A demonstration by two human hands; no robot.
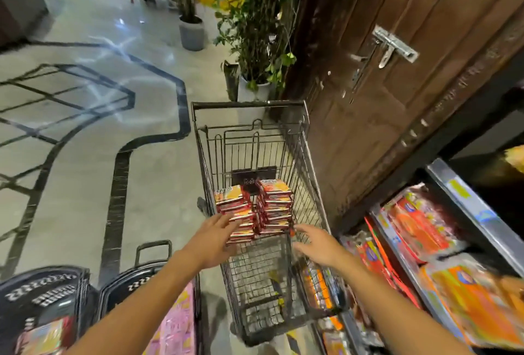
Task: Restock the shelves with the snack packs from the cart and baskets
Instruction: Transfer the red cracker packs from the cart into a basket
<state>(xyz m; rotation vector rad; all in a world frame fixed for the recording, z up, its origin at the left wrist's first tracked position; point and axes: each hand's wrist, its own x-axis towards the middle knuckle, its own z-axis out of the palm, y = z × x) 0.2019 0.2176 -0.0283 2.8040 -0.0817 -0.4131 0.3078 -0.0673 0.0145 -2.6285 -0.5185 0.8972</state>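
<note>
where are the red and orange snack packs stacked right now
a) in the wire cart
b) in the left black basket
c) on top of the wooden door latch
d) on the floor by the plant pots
a: the snack packs sit in two stacks inside the wire cart, with the left hand and right hand both open and reaching toward them.

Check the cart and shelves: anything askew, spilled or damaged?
No spill or damage visible. The two stacks of snack packs in the cart lean unevenly, their packs not squared up. Packs on the shelf at right lie tilted and overlapping. Both hands, left hand and right hand, reach open toward the stacks.
</note>
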